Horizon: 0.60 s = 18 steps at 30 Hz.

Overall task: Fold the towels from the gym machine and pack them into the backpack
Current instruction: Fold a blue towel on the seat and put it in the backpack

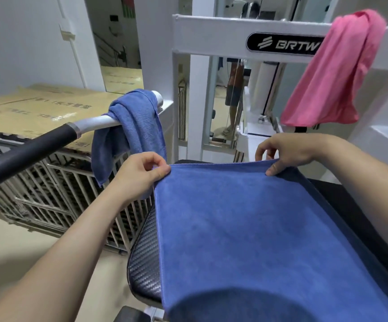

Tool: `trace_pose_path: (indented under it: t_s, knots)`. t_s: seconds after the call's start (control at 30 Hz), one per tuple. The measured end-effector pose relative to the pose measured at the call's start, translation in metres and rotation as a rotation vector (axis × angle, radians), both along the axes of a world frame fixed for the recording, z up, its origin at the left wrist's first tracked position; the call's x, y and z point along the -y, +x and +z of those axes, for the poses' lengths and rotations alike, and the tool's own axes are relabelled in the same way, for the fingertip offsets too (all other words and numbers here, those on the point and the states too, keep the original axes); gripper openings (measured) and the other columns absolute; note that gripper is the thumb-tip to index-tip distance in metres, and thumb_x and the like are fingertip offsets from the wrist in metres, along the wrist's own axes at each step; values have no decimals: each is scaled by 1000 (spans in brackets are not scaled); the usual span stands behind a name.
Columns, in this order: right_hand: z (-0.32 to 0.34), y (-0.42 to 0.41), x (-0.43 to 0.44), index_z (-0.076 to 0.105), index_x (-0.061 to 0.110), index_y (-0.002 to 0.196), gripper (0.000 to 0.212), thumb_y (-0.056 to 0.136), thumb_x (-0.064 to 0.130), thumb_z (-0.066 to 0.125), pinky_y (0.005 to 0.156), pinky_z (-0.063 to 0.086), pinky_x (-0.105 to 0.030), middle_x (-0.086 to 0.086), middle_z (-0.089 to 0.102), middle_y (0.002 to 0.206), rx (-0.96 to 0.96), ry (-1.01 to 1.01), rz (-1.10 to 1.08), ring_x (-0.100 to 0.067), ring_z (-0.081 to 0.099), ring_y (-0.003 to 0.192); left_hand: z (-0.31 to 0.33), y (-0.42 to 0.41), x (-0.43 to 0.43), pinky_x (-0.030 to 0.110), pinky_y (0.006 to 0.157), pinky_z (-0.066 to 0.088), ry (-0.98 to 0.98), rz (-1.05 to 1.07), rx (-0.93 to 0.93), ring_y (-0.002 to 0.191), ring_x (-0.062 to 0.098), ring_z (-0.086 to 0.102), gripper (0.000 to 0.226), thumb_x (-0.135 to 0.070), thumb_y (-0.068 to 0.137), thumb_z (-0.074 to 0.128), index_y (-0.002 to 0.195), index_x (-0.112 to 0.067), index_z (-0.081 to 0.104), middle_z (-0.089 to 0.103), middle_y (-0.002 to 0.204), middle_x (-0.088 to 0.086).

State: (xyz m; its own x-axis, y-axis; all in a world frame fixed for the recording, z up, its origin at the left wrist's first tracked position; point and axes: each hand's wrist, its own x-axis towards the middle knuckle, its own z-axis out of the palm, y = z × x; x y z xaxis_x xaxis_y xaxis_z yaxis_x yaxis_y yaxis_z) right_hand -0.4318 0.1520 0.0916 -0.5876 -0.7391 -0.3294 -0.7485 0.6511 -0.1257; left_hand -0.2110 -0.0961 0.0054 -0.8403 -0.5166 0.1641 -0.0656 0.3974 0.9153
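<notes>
both hands, left hand (142,169) and right hand (283,152), have fingers pinched on the far corners of the blue towel (246,228); a slipped corner would likely skew the fold.

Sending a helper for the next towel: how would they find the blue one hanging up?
Find the white gym machine frame with the black logo. Left of it, the bunched blue towel hangs over a chrome bar. The other hanging towel is pink; the other blue towel lies flat.
</notes>
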Motion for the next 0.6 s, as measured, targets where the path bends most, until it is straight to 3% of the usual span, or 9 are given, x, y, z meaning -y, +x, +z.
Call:
trace_pose_path:
  t_s: [0.13, 0.27, 0.4, 0.5, 0.6]
  knots:
    - [1, -10, 4, 63, 27, 97, 28, 76, 31, 80, 65, 43, -26, 4, 60, 89, -47, 60, -40, -10, 56, 74, 0, -7, 2, 24, 65, 42, -94, 58, -20, 61, 10, 51, 13, -13, 80, 76, 76, -23, 69, 64, 69, 2]
    - [0, -22, 3, 61, 24, 76, 21, 75, 28, 81, 70, 45, -31, 5, 60, 79, -70, 25, -94, -17, 55, 75, 4, -7, 7, 24, 77, 48, -144, 53, 45, 72, 4, 61, 17, -15, 83, 74, 79, -32, 73, 74, 80, -7]
    - [-7, -22, -1, 60, 19, 73, 19, 78, 20, 78, 61, 41, -27, 5, 62, 75, -113, -151, -138, -16, 57, 71, 11, -4, 10, 25, 80, 52, -100, -63, 139, 75, 6, 66, 19, -6, 85, 69, 85, -23, 76, 76, 82, -2]
    - [-15, -17, 0, 60, 17, 74, 15, 79, 18, 74, 64, 42, -29, 2, 61, 78, -280, -352, -196, -24, 60, 81, 14, -15, 6, 24, 72, 44, -288, 135, 88, 74, 11, 61, 11, -11, 85, 69, 84, -21, 73, 69, 73, -7]
    - [-9, -4, -6, 63, 17, 82, 4, 82, 18, 67, 70, 43, -33, -1, 63, 85, -468, -625, -284, -27, 59, 85, 25, -23, 4, 28, 76, 45, -431, 323, -63, 83, 18, 62, 6, -18, 87, 66, 90, -21, 70, 67, 81, -3]
